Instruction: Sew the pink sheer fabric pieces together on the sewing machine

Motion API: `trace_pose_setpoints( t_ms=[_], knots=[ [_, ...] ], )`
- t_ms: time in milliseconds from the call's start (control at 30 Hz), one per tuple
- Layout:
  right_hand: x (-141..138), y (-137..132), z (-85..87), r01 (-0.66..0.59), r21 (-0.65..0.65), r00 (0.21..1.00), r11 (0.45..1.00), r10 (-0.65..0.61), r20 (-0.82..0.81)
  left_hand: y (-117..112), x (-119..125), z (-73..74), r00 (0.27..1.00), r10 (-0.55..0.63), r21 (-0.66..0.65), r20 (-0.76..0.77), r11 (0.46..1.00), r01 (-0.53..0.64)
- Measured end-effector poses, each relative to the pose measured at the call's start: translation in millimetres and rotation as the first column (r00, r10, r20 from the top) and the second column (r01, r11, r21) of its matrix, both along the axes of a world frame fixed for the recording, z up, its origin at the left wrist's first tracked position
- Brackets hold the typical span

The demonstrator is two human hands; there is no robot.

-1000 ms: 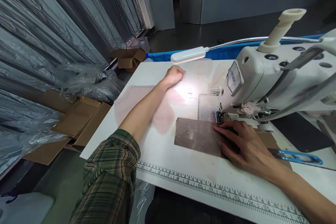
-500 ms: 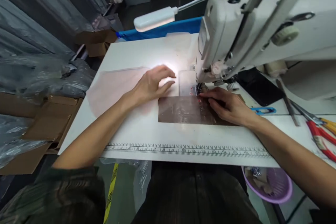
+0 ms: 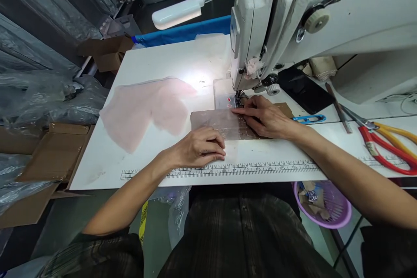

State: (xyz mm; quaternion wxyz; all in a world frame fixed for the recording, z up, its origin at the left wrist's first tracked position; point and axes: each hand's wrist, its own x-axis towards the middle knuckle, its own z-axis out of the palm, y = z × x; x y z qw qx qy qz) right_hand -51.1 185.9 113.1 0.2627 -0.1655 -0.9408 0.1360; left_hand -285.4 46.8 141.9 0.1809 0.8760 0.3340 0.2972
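My right hand [image 3: 265, 117] lies beside the sewing machine's presser foot [image 3: 239, 99], index finger stretched out over the top edge of a sheer pale fabric piece [image 3: 224, 122]. The sheer piece overlaps a shiny brown sheet [image 3: 252, 134] in front of the needle area. Lower left of it, my left hand [image 3: 206, 147] rests on the table with its fingers curled closed. A faint pale layer shows by its fingertips, but what they hold is hidden. Farther left, a larger sheer pink fabric piece [image 3: 140, 106] lies flat, apart from both hands.
The machine head [image 3: 249, 30] and lamp [image 3: 177, 12] overhang the white table [image 3: 104, 173]. Right are a black phone [image 3: 304, 89], a blue thread snipper [image 3: 309, 119], and red- and yellow-handled scissors [image 3: 374, 139]. A printed ruler [image 3: 257, 169] runs along the front edge. A purple basket [image 3: 345, 215] sits below.
My left hand has come down from beside the lit area near the pink fabric toward the front edge, and its fingers have closed. My right hand stays by the presser foot. The camera view has shifted.
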Motion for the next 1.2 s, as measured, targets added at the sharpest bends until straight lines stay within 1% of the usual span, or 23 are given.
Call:
trace_pose_setpoints(
  t_ms=[200,400,467,633,733,833,967,1100,1200],
  knots=[
    [0.5,-1.2,-1.8,0.024,0.024,0.999,0.999,-0.025,0.023,-4.0,1.9,2.5,0.999,0.047,0.014,0.023,0.999,-0.047],
    [0.7,-5.8,-1.1,0.065,0.006,0.997,0.998,-0.065,0.042,-4.3,2.8,3.5,0.999,0.051,-0.050,0.012,0.997,-0.050],
    [1.0,-6.3,-0.3,0.068,-0.002,0.997,0.998,-0.067,0.047,-4.4,2.9,3.2,0.999,0.043,-0.050,0.016,0.998,-0.043],
    [3.6,-5.1,2.9,0.035,-0.076,0.999,0.997,-0.033,0.025,-5.4,3.7,3.2,0.995,0.066,0.005,0.075,0.998,-0.067],
    [4.9,-3.9,3.3,0.007,-0.058,1.000,0.998,-0.006,0.017,-5.6,5.3,3.4,0.994,0.078,0.030,0.083,0.996,-0.080],
    [5.5,-3.1,2.5,-0.002,-0.022,1.000,1.000,0.003,0.014,-5.0,7.2,2.3,0.996,0.065,0.075,0.066,0.995,-0.070],
    [6.0,-3.1,3.0,0.018,-0.051,0.999,0.999,-0.015,0.044,-4.4,8.6,0.6,0.998,0.051,0.135,0.028,0.989,-0.054],
    [5.8,-3.6,4.3,0.006,-0.052,1.000,0.999,-0.004,0.028,-4.6,8.8,0.9,1.000,0.027,0.149,-0.011,0.988,-0.025],
    [6.3,-3.8,6.6,0.001,-0.046,1.000,0.999,0.000,0.025,-4.6,8.4,1.1,0.999,0.024,0.133,-0.032,0.991,-0.020]
  ],
)
